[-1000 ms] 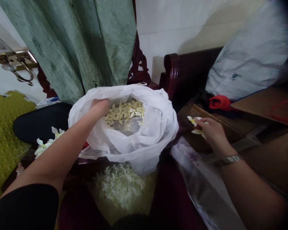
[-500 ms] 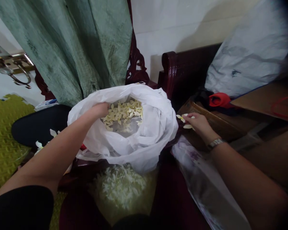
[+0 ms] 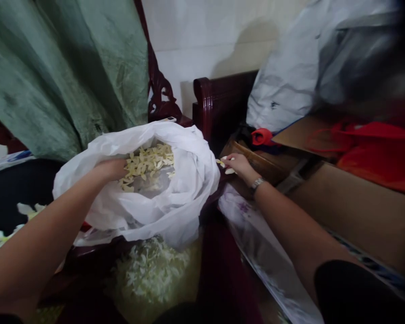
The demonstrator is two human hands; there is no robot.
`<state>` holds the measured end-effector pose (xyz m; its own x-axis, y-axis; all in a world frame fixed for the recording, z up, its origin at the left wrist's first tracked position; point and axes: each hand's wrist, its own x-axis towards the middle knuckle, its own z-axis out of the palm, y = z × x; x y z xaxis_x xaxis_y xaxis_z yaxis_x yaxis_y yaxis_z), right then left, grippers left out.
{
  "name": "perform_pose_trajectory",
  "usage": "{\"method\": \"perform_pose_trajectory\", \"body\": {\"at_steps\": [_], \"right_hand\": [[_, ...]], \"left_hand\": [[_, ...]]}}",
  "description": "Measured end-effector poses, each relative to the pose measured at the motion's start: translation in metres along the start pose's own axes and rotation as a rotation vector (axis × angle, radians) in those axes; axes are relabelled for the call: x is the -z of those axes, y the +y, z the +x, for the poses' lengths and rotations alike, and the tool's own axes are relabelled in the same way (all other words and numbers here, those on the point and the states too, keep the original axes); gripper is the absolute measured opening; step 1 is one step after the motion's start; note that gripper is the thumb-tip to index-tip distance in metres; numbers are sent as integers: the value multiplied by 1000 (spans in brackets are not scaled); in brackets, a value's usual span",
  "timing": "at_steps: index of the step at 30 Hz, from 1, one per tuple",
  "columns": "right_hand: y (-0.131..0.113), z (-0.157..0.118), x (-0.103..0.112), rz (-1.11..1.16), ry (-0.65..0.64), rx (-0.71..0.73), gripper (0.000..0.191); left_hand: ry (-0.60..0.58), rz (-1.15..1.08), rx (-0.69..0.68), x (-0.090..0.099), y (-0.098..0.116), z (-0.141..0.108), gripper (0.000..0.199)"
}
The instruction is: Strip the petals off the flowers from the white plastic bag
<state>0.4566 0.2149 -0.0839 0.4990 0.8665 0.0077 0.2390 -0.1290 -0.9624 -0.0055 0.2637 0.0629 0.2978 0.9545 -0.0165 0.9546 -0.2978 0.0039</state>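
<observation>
The right hand (image 3: 239, 165) pinches white-and-yellow petals (image 3: 229, 171) just off the right edge of the white plastic bag (image 3: 195, 157); a loose pinch could spill them outside. The left hand (image 3: 116, 169) sits inside the left edge beside pale flowers (image 3: 146, 162), fingertips hidden, so I cannot tell its grip; its forearm (image 3: 70, 204) might drag that edge down

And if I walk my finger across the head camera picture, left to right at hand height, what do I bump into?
White flowers, left hand, yellowish petals inside the white bag, right hand, watch, red bag.
</observation>
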Motion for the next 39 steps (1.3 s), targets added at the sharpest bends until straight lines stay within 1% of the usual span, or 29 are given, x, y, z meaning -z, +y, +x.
{"method": "perform_pose_trajectory", "body": {"at_steps": [4,6,7,8,9,10,11,13,14,15,16,17,18,19,20,23,25,27,30,32,35,39], "right_hand": [[-2,8,6,-15,-36,-13,27],[-2,8,10,-27,-74,-26,27],[-1,8,12,-34,-95,-35,27],[0,7,13,-41,-115,-44,26],[0,7,14,-48,-131,-53,25],[1,6,15,-54,-142,-60,23],[1,5,16,-59,-144,-65,22],[0,3,20,-59,-124,-66,21],[0,3,22,-52,-105,-63,22],[-2,2,24,-42,-85,-57,22],[-3,2,27,-30,-66,-51,23],[-4,1,30,-17,-54,-45,23],[-6,0,32,-5,-51,-39,24],[-7,-1,34,6,-55,-34,26],[-8,-3,35,14,-65,-30,28],[-9,-8,33,25,-111,-28,28],[-9,-11,29,17,-148,-34,25],[-8,-13,23,-5,-194,-40,23],[-7,-14,11,-50,-252,-42,21],[-7,-14,4,-82,-270,-40,22],[-8,-13,-4,-124,-277,-27,24],[-10,-14,-2,-147,-269,-11,25]], "left_hand": [[-48,62,32,-2,11,-16,35],[-42,51,19,-1,27,-30,40],[-18,23,-14,-2,39,-38,43],[11,-10,-61,-4,55,-48,47],[70,-78,-149,-6,73,-58,50],[117,-135,-260,-11,95,-68,55],[125,-153,-376,-16,119,-78,61],[132,-79,-536,-31,167,-94,72],[126,-13,-584,-40,189,-100,73],[122,49,-593,-47,208,-103,70],[122,98,-582,-54,222,-103,60],[113,119,-567,-59,232,-101,44],[107,120,-540,-61,236,-97,32],[102,107,-513,-62,236,-92,29],[101,91,-487,-60,231,-87,31],[141,-36,-380,-46,202,-70,38],[172,-264,-281,-34,178,-62,38],[187,-456,-231,-23,157,-57,35],[212,-623,-179,-14,135,-53,35],[212,-693,-146,-13,127,-52,37],[197,-749,-143,-15,121,-53,37],[184,-750,-152,-19,120,-57,37]]}}
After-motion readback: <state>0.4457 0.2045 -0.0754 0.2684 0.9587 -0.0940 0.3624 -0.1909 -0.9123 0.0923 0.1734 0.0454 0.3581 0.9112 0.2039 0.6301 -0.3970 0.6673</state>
